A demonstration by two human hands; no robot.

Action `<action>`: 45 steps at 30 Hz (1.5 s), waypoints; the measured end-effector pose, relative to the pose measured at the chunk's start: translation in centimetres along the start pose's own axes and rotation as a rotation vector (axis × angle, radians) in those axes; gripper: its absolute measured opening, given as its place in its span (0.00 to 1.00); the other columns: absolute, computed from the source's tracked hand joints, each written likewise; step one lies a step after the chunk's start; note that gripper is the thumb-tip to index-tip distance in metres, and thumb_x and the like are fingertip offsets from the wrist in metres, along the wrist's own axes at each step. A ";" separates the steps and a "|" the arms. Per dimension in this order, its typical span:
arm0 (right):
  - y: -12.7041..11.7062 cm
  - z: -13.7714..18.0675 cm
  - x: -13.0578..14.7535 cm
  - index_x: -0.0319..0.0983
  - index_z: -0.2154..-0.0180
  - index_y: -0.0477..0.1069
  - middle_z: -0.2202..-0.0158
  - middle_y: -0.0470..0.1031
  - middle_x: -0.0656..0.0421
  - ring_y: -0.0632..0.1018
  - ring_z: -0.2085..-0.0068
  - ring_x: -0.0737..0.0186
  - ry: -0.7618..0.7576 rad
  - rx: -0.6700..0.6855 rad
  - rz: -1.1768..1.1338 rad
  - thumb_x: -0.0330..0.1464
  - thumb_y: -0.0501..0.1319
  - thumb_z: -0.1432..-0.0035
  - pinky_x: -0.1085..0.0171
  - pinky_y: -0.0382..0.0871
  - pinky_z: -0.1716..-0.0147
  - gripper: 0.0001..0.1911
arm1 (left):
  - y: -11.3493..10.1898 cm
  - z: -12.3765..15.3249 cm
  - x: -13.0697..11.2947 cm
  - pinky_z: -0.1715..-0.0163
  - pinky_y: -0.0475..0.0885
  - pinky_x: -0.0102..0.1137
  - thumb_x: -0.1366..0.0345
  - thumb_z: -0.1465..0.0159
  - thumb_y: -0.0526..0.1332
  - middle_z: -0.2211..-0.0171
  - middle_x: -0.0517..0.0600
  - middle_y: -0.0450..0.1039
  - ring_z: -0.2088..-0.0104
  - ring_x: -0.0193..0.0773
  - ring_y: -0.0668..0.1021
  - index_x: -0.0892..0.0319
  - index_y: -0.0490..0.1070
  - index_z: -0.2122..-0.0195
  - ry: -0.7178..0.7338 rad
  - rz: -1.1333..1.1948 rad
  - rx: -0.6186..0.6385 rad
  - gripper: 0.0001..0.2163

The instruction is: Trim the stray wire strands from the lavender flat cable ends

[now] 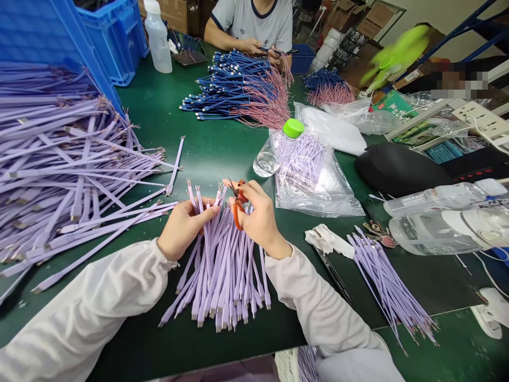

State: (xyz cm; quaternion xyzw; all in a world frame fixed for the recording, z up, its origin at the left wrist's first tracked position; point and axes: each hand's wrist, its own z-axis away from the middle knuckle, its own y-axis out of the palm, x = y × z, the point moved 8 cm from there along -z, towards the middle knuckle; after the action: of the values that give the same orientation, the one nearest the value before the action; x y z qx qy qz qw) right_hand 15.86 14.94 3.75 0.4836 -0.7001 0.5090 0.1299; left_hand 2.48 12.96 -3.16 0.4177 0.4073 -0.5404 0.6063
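Note:
My left hand (187, 224) is closed around a few flat purple USB cables (206, 241), whose stripped wire ends stick up above the fingers. In my right hand (258, 216) are small orange-handled cutters (237, 204), their dark jaws pointing up and left beside the wire ends. Just below both hands a bundle of purple cables (226, 276) lies fanned out, connectors toward me. Part of the held cables is hidden behind my left fingers.
At the left lies a large heap of purple cables (79, 159) by a blue crate (115, 42). A bagged bundle (302, 159) and a green-capped bottle (293, 129) stand ahead. More cables (389, 281) lie right. Across the table a person (254, 26) handles blue cables (234, 79).

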 end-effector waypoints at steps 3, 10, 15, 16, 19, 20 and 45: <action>0.1 -0.1 -0.1 0.39 0.54 0.72 0.66 0.68 0.59 0.71 0.67 0.65 0.011 0.005 -0.028 0.27 0.55 0.44 0.64 0.70 0.66 0.16 | 0.1 0.0 0.0 0.82 0.60 0.24 0.54 0.54 0.68 0.75 0.47 0.72 0.77 0.32 0.68 0.62 0.75 0.69 0.004 -0.012 0.013 0.17; -0.2 -0.1 -0.4 0.39 0.58 0.73 0.70 0.65 0.61 0.69 0.70 0.67 0.079 -0.006 -0.057 0.27 0.56 0.45 0.64 0.69 0.67 0.13 | 0.0 0.0 -0.2 0.82 0.60 0.25 0.55 0.55 0.69 0.76 0.47 0.72 0.78 0.32 0.68 0.61 0.75 0.71 0.004 -0.007 -0.010 0.16; -0.5 0.0 -0.4 0.38 0.58 0.74 0.70 0.65 0.60 0.68 0.70 0.66 0.064 -0.037 -0.045 0.27 0.56 0.44 0.64 0.69 0.67 0.13 | -0.1 0.0 -0.3 0.80 0.61 0.26 0.56 0.55 0.68 0.74 0.48 0.74 0.77 0.33 0.69 0.61 0.76 0.71 0.014 -0.003 -0.019 0.15; -0.5 0.0 -0.3 0.38 0.58 0.74 0.70 0.66 0.60 0.68 0.70 0.66 0.050 -0.039 -0.040 0.27 0.56 0.44 0.64 0.69 0.68 0.13 | -0.2 0.0 -0.4 0.80 0.61 0.26 0.55 0.55 0.68 0.75 0.48 0.74 0.76 0.33 0.70 0.60 0.76 0.71 0.018 -0.007 -0.025 0.15; -0.5 0.1 0.0 0.39 0.57 0.73 0.69 0.67 0.60 0.69 0.70 0.66 0.010 -0.037 -0.027 0.27 0.55 0.44 0.64 0.69 0.68 0.14 | -0.2 0.0 -0.4 0.79 0.63 0.27 0.55 0.55 0.68 0.75 0.48 0.74 0.75 0.35 0.71 0.60 0.75 0.72 0.039 -0.016 -0.030 0.15; -0.5 0.1 0.1 0.39 0.58 0.74 0.69 0.67 0.60 0.69 0.70 0.66 0.002 -0.039 -0.021 0.27 0.55 0.45 0.64 0.69 0.68 0.14 | -0.2 0.0 -0.4 0.78 0.63 0.27 0.55 0.55 0.68 0.75 0.48 0.74 0.75 0.36 0.72 0.60 0.75 0.72 0.044 -0.015 -0.025 0.15; 0.5 0.7 0.0 0.39 0.60 0.74 0.67 0.69 0.58 0.72 0.67 0.64 -0.007 0.031 -0.004 0.25 0.55 0.45 0.64 0.70 0.66 0.13 | -0.3 -0.1 -0.5 0.76 0.62 0.28 0.54 0.55 0.69 0.79 0.45 0.69 0.78 0.32 0.69 0.61 0.71 0.75 0.059 -0.008 -0.031 0.16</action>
State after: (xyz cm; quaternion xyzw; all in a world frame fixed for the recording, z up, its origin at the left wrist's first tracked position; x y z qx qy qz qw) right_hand 15.66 14.40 3.12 0.4887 -0.6917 0.5178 0.1210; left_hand 2.13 13.14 -2.77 0.4225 0.4349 -0.5241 0.5981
